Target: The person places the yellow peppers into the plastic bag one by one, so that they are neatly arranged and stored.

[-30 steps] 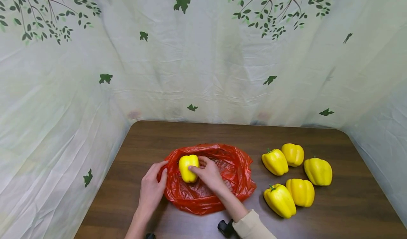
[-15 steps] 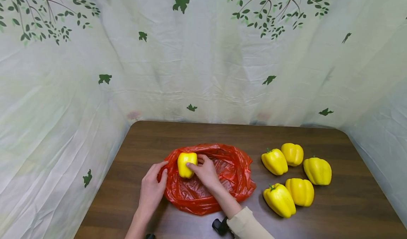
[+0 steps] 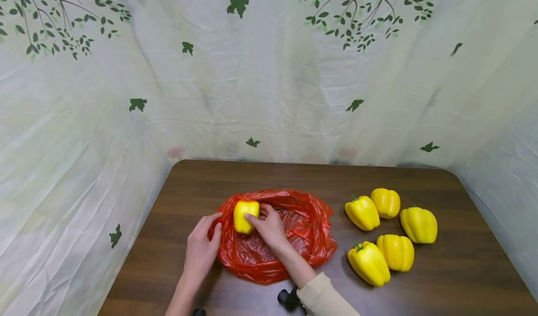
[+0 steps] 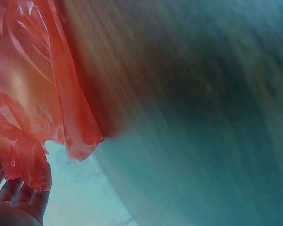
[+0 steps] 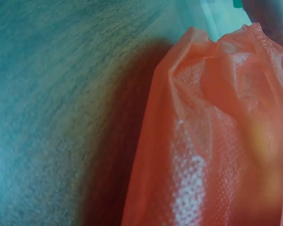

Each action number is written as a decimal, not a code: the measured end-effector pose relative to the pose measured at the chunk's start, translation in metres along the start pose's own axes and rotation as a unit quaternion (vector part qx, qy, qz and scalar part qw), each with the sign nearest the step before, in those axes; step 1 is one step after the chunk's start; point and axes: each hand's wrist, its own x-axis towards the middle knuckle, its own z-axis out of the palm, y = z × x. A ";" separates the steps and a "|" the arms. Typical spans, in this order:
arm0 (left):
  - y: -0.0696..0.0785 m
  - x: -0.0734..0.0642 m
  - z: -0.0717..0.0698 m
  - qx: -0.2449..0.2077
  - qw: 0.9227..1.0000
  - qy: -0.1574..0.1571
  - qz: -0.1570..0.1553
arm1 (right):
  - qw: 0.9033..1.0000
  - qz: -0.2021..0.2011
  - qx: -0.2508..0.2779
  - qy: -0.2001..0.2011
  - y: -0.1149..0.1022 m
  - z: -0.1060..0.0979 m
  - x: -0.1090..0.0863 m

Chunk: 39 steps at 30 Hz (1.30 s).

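Observation:
A red plastic bag (image 3: 290,264) lies spread open on the table in the head view. My left hand (image 3: 201,243) grips its left rim between thumb and fingers; the left wrist view has the bag's film (image 4: 23,155) draped over the fingers (image 4: 37,197). Inside the mouth, at the left side, my right hand (image 3: 271,227) holds a yellow bell pepper (image 3: 245,217) by its right side, thumb in front. Seen from the right wrist, the bag's wall (image 5: 193,141) hides the hand's grip, and a yellow patch shows through the film.
Several more yellow bell peppers (image 3: 395,253) lie in a loose group to the right of the bag on the brown wooden table (image 3: 454,269). A pale curtain (image 3: 277,87) with leaf prints hangs behind the table's far edge. Black wrist gear (image 3: 287,299) shows beside the right sleeve.
My right hand has shifted the held bell pepper slightly left and toward the bag's far side. The left hand keeps its place on the rim.

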 end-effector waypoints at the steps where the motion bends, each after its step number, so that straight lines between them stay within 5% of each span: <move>1: 0.000 0.000 0.000 0.001 1.000 0.000 -0.001 | 1.000 0.001 0.002 0.000 0.000 0.000 0.000; 39: 0.000 -0.001 -0.002 0.008 1.000 0.005 -0.004 | 0.998 0.003 0.046 -0.038 -0.015 -0.033 -0.028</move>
